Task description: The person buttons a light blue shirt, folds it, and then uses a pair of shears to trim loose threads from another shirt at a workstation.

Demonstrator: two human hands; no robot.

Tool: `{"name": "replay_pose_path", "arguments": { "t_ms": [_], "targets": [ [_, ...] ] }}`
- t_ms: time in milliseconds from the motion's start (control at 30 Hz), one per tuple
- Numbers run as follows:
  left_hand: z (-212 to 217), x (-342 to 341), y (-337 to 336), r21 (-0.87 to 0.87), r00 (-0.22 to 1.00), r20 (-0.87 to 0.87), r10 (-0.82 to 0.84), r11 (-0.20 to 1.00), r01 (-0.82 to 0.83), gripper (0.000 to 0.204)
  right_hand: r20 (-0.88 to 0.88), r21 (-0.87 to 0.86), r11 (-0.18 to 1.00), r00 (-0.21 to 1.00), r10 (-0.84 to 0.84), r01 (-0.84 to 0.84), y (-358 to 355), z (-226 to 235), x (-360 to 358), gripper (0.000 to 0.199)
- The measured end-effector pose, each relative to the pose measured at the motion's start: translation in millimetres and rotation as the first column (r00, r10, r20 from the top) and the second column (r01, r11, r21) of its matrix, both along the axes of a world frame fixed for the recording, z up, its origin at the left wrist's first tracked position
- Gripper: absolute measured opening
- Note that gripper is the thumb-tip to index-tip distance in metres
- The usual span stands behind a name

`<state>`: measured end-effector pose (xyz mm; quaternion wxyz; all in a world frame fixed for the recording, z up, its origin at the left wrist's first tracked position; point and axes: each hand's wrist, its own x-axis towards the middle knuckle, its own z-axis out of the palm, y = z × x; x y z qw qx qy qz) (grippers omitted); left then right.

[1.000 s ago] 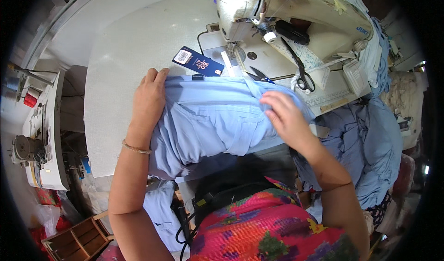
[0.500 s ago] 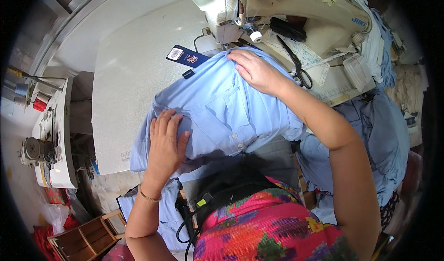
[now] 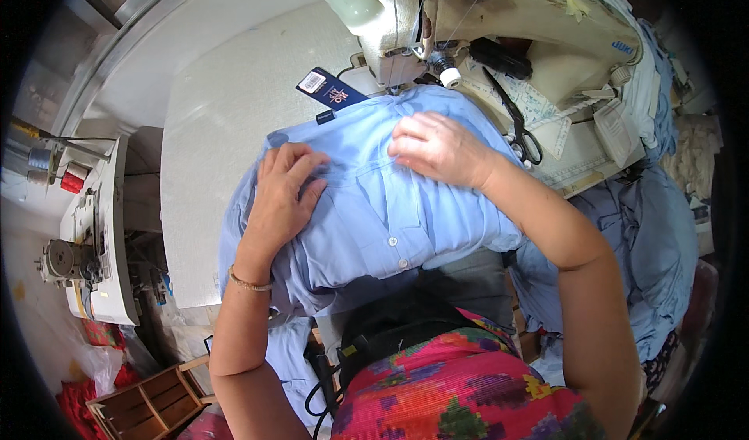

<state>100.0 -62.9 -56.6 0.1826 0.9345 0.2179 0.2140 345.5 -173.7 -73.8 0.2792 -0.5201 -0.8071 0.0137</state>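
A light blue buttoned shirt lies bunched across the table edge and my lap, its upper edge under the sewing machine's needle area. On its left part rests my left hand, fingers bent and thumb apart from them, touching the cloth. My right hand is at the shirt's upper middle, slightly blurred, its fingers curled into the fabric. A dark blue hang tag sticks out past the shirt's far edge, with a small dark label beside it.
The sewing machine stands at the far side. Black scissors and a black object lie by its base at right. Blue garments are heaped at right. Another machine and a wooden crate are at left.
My right hand has drawn back from the needle toward me, its fingers curling. My left hand has moved up the shirt, and its fingers bend more. More of the shirt front shows.
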Motion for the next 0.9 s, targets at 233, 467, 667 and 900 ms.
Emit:
{"name": "replay_pose_path", "arguments": {
  "t_ms": [233,467,667,900],
  "targets": [
    [-2.5,5.8,-0.2,-0.241,0.992,-0.069,-0.102,0.967,0.083,0.019,-0.224,-0.096,0.983,0.966,0.131,-0.156,7.5,-6.8,-2.2,0.014],
    [-8.1,7.3,-0.3,-0.175,0.989,-0.069,-0.134,0.977,0.121,0.021,-0.259,-0.303,0.95,0.966,0.0,-0.081,4.1,1.0,-10.3,0.018],
    [-12.1,6.2,0.6,-0.257,0.994,-0.01,-0.108,0.961,0.102,0.018,-0.185,-0.339,0.94,0.983,-0.02,-0.045,3.5,4.5,-15.2,0.019],
    [-13.6,5.4,0.0,-0.247,0.995,-0.002,-0.097,0.965,0.093,0.017,-0.09,-0.3,0.954,0.996,-0.028,0.0,1.0,9.4,-16.7,0.022]
  ]
}}
